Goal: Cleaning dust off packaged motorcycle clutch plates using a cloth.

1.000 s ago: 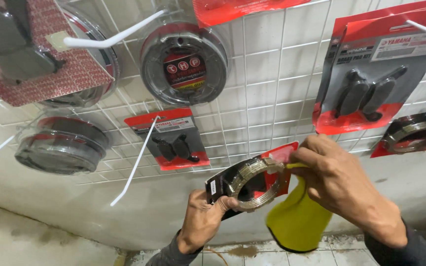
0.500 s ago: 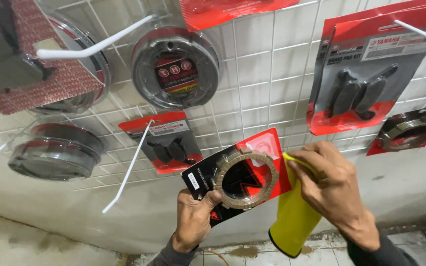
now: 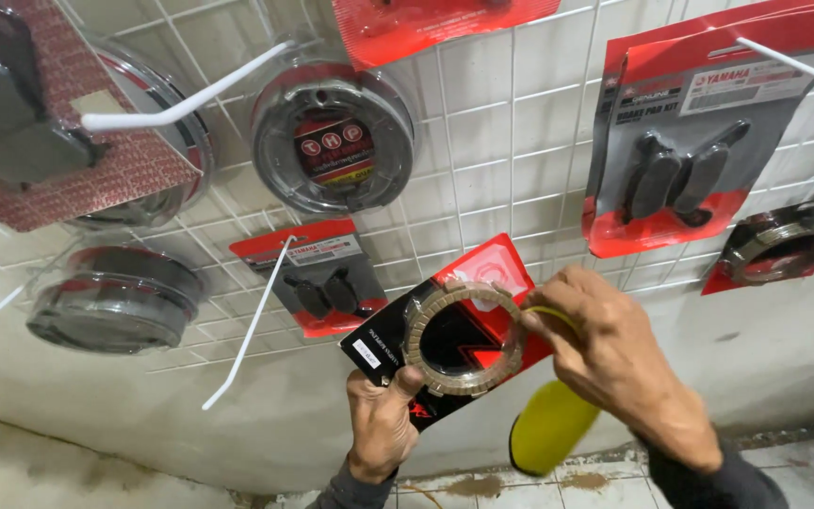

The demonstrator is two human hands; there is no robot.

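Hands both pinched that red-and-black carded pack with the tan ring-shaped friction disc (image 3: 463, 341) before the white wire grid (image 3: 511, 179): left hand (image 3: 383, 424) low, right hand (image 3: 614, 363) at its edge with a yellow cloth (image 3: 548, 429). Looked light, stiff, slick; I'd grab card corners.

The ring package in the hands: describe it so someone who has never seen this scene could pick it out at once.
Start at the white wire grid on the wall, hung with red packs. Below its middle, the left hand and right hand hold the ring package between them. It alone is off the hooks, tilted, red and black, with a tan toothed ring on its face.
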